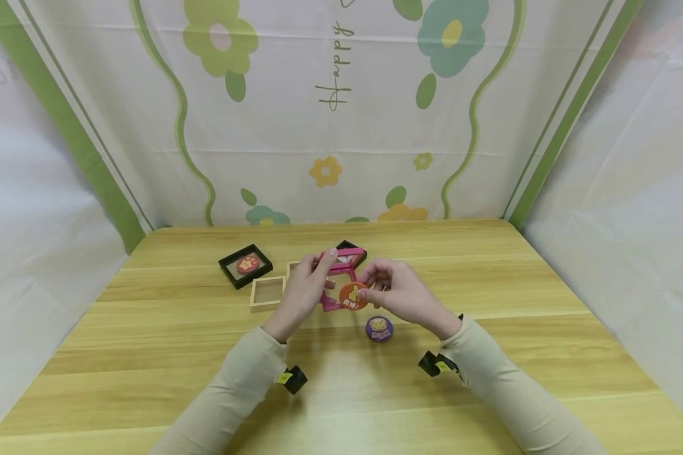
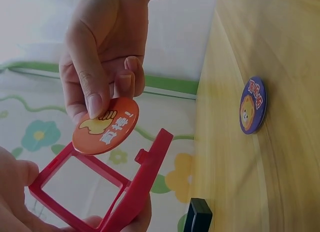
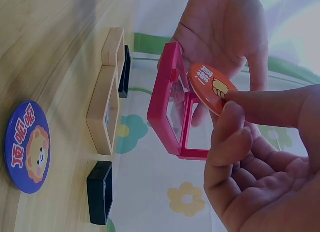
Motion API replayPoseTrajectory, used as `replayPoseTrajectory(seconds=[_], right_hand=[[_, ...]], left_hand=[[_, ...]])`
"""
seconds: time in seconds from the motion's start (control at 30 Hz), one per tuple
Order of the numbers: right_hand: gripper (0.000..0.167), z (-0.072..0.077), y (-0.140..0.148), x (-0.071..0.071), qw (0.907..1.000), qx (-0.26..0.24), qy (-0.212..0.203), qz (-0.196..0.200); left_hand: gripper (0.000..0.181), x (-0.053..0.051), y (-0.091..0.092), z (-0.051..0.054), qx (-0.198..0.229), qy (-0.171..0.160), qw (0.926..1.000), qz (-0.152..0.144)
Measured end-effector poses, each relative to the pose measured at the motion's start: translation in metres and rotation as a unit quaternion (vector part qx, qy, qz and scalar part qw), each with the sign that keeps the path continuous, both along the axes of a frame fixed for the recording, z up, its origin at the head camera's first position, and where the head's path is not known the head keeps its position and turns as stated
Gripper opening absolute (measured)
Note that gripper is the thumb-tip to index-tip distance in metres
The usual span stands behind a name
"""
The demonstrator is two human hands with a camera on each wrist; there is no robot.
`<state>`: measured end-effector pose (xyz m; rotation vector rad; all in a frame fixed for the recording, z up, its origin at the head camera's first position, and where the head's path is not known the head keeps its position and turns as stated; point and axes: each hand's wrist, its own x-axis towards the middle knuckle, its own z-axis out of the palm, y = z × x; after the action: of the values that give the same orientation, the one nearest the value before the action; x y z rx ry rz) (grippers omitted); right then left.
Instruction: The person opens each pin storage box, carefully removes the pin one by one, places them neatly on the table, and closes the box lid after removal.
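Observation:
The left hand (image 1: 303, 292) holds up a pink frame (image 2: 135, 197), hinged and unfolded, with a clear film in its halves (image 3: 175, 112). Between thumb and fingers the right hand (image 1: 404, 296) pinches an orange round badge (image 2: 106, 126) with a yellow thumbs-up on it. In the head view the badge (image 1: 353, 296) is in front of the right part of the pink frame; whether they touch, I cannot tell. On the table below the hands lies a purple round badge (image 1: 379, 328) with a lion face (image 3: 37, 153).
A black frame (image 1: 236, 280) with a red badge (image 1: 247, 263) lies at the left. Beside it are wooden frames (image 1: 253, 297), one partly behind the left hand. Another black frame (image 1: 362, 258) lies behind the pink one. A floral cloth (image 1: 375, 126) hangs beyond the table (image 1: 489, 272).

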<state>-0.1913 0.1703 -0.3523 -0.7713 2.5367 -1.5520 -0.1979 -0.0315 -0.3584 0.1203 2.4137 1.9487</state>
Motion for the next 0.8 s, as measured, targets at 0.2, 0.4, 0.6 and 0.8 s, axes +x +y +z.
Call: replayPoseTrajectory(seconds=[0.2, 0.4, 0.6, 0.8], right_hand=[[0.012, -0.001, 0.0009, -0.0008, 1.0, 0.006, -0.002, 0.007], [0.013, -0.0015, 0.0015, -0.0008, 0.9994, 0.013, -0.011, 0.03], [0.012, -0.0009, 0.0, -0.001, 0.9976, 0.031, -0.021, 0.058], [0.013, -0.0046, -0.0017, -0.0019, 0.9956, 0.043, -0.037, 0.075]], left_hand=[[0.064, -0.0022, -0.0017, -0.0011, 0.008, 0.002, 1.0, 0.003], [0.064, -0.0013, -0.0026, 0.0014, 0.016, 0.002, 0.9998, 0.012], [0.065, -0.0028, -0.0054, 0.002, 0.012, 0.012, 0.9997, 0.015], [0.066, -0.0035, -0.0079, 0.0038, 0.008, 0.012, 0.9998, 0.017]])
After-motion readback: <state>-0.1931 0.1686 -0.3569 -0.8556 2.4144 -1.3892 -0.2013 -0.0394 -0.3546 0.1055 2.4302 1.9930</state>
